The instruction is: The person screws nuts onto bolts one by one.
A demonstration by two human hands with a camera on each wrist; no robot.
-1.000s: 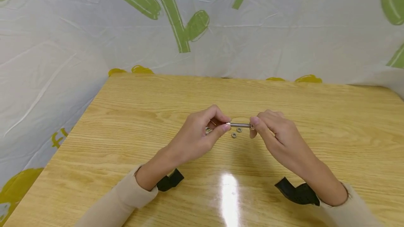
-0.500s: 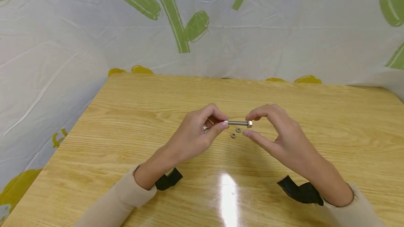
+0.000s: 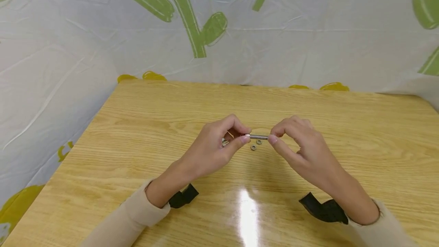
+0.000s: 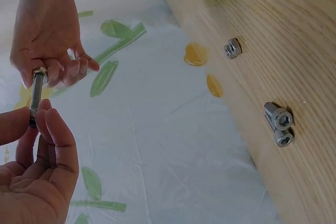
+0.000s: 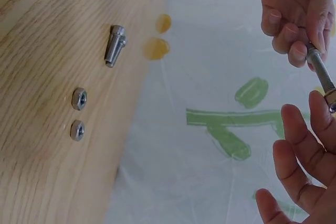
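Note:
In the head view a steel bolt (image 3: 258,137) lies level between the two hands, above the table. My left hand (image 3: 213,146) pinches its left end between thumb and fingers, which hide most of the bolt's head. At the other end, my right hand (image 3: 306,144) pinches a hex nut (image 4: 40,71) with thumb and index finger. The nut sits at the bolt's tip, and the right fingers cover it in the head view. The remaining right fingers are loosely bent in the right wrist view.
Two loose nuts (image 5: 79,99) lie on the wooden table (image 3: 154,117) below the bolt. Two socket-head bolts (image 4: 278,121) lie together near them, mostly behind the left hand in the head view. A white sheet with printed leaves (image 3: 257,48) hangs behind the table.
Half a second ago the right thumb and index finger were spread apart and the nut showed. They have closed on the nut again. The left hand keeps its grip, nearly still.

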